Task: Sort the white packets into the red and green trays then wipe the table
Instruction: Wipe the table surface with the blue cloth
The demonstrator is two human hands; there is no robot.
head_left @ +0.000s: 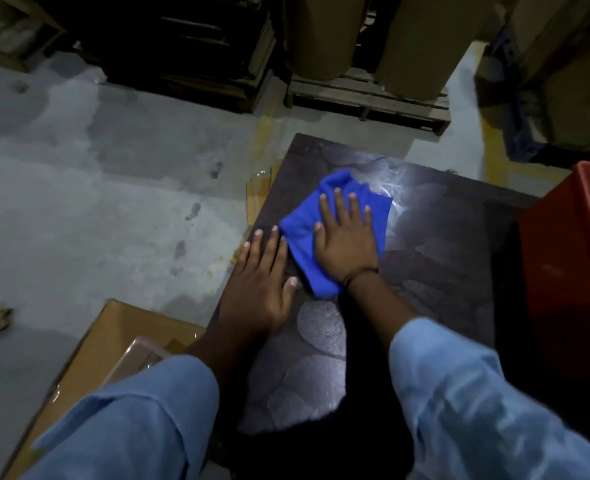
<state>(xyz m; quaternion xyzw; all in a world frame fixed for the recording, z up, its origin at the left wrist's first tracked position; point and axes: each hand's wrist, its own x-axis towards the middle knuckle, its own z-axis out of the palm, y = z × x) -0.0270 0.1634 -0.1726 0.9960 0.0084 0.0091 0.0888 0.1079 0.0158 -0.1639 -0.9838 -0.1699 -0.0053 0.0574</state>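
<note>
Right hand (347,242) presses flat, fingers spread, on a crumpled blue microfibre cloth (304,233) mid-frame on the dark glossy patterned bench (442,244); left hand (262,282) lies flat and empty (red plastic tray (563,258) at right edge).

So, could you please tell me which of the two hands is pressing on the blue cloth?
The right hand; it lies flat on the blue cloth. The left hand rests on bare table.

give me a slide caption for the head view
Right hand presses a blue cloth flat on the dark table; left hand rests beside it, red tray at right.
</note>
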